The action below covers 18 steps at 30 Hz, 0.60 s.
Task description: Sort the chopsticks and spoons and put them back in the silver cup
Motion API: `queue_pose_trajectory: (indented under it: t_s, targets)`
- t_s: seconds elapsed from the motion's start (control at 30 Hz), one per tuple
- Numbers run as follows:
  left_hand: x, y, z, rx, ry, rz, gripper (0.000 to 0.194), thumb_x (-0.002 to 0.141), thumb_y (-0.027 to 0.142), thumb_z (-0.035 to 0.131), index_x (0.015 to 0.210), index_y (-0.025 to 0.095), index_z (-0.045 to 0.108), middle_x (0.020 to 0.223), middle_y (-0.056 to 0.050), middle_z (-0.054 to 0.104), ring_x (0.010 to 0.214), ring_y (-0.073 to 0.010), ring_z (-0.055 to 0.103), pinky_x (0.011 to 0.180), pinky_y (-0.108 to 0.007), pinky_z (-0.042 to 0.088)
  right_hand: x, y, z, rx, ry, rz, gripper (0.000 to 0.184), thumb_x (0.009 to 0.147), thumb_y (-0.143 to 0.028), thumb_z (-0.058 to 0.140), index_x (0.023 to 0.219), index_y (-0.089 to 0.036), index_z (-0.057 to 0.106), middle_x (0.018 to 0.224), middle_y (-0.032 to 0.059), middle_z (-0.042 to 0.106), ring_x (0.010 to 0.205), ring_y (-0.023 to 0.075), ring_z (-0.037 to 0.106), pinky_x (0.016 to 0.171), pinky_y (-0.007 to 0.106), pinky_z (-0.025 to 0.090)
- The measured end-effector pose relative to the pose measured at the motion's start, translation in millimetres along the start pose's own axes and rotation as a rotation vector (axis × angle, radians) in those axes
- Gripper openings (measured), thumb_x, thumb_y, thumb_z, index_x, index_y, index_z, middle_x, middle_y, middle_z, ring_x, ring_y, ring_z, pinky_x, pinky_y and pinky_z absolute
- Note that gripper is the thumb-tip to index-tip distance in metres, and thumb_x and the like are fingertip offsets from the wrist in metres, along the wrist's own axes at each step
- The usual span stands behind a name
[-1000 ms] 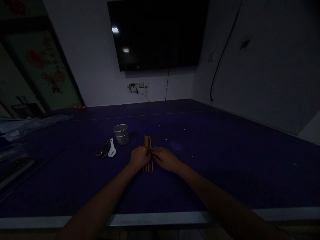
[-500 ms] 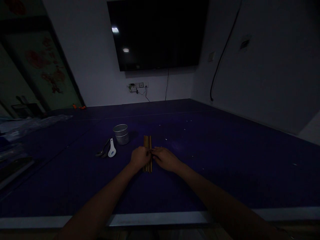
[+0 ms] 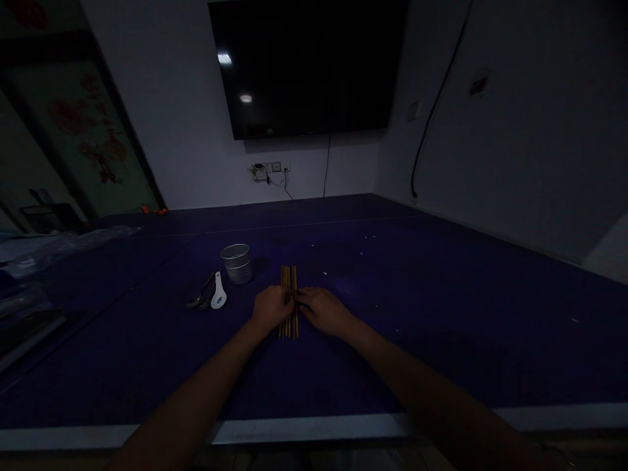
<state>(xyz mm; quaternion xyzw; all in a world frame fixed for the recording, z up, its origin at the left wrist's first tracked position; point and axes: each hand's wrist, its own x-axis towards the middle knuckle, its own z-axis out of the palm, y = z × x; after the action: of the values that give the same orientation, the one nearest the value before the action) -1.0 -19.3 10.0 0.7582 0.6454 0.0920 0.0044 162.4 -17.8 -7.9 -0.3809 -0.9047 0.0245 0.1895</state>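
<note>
Several brown chopsticks (image 3: pixel 289 327) lie side by side on the dark purple tabletop, pointing away from me. My left hand (image 3: pixel 273 307) rests across their middle with its fingers curled over them. Against their right side lies my right hand (image 3: pixel 324 311), its fingers stretched out and touching the sticks near the left fingertips. The middle of the chopsticks is hidden under my hands. A metal cup (image 3: pixel 237 267) with an open top stands beyond my left hand. Left of it are a white soup spoon (image 3: pixel 218 294) with a blue mark and dark metal spoons (image 3: pixel 200 298).
Small white scraps (image 3: pixel 324 273) are scattered over the table to the right. Clear plastic wrapping (image 3: pixel 69 242) lies at the far left. A pale edge strip (image 3: pixel 314 428) runs along the table front. A television (image 3: pixel 314 72) hangs on the wall above sockets.
The rightmost chopsticks, slightly slanted a second ago, now lie straighter along the others. My left hand has shifted slightly left, and a small gap shows among the sticks. The right hand stays nearly still.
</note>
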Motion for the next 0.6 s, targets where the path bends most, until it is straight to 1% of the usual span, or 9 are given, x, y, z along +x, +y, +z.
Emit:
queue_pose_trajectory:
  t_s: [0.07,0.27,0.4,0.6]
  targets:
    - [0.0,1.0,0.4,0.004,-0.008,0.01,0.028,0.087,0.031,0.046,0.103,0.022,0.068,0.099,-0.006,0.074,0.096,-0.0206,0.068,0.078,-0.026,0.05,0.6,-0.4,-1.2,-0.013,-0.01,0.024,0.03,0.089,-0.015,0.047,0.113,-0.018,0.066,0.115,0.0112,0.066,0.107,0.0229,0.061,0.096,0.037,0.042]
    - [-1.7,4.4,1.1,-0.004,-0.02,0.043,0.028,0.087,0.032,0.045,0.101,0.023,0.068,0.097,-0.005,0.074,0.095,-0.0204,0.068,0.078,-0.026,0.05,3.1,0.4,-3.4,-0.034,-0.046,0.107,0.026,0.091,-0.015,0.043,0.1,-0.017,0.068,0.106,0.0094,0.068,0.104,0.0207,0.061,0.093,0.032,0.041]
    - [-2.9,6.4,0.8,0.003,-0.033,0.034,0.03,0.087,0.036,0.046,0.1,0.023,0.069,0.096,-0.006,0.074,0.096,-0.021,0.068,0.079,-0.027,0.05,3.0,-0.1,-3.7,-0.027,-0.028,0.109,0.027,0.091,-0.015,0.043,0.102,-0.018,0.067,0.106,0.0089,0.068,0.103,0.0201,0.061,0.091,0.031,0.042]
    - [-4.3,9.8,-1.9,0.044,-0.037,0.03,0.031,0.085,0.039,0.047,0.093,0.022,0.071,0.092,-0.006,0.074,0.092,-0.022,0.069,0.078,-0.028,0.05,2.6,-1.0,-4.2,-0.044,-0.055,0.083,0.028,0.09,-0.014,0.042,0.101,-0.018,0.068,0.104,0.0096,0.069,0.101,0.0213,0.062,0.089,0.032,0.042]
